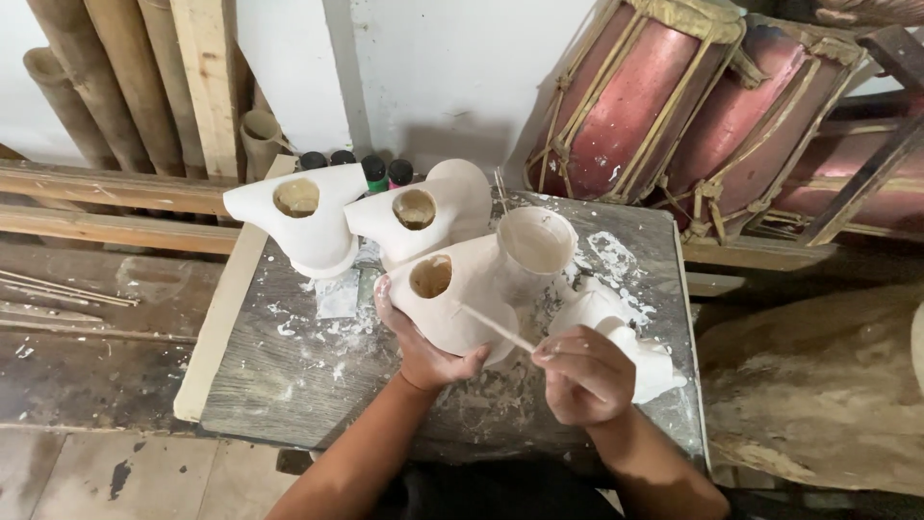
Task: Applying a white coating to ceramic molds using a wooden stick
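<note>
Mask (452, 294), white and unpainted, lay at near centre of the table (289, 385), left hand (423, 351) cupped under its lower edge, right hand (582, 376) pinched shut on a thin stick (496, 327) touching its face; light, steady strokes seemed best.

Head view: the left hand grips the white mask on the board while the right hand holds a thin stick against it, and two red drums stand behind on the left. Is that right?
Not quite. The head view shows the two red drums behind on the right, not the left. The rest holds: the left hand grips the white mask on the board, and the right hand holds a thin stick against it.
</note>
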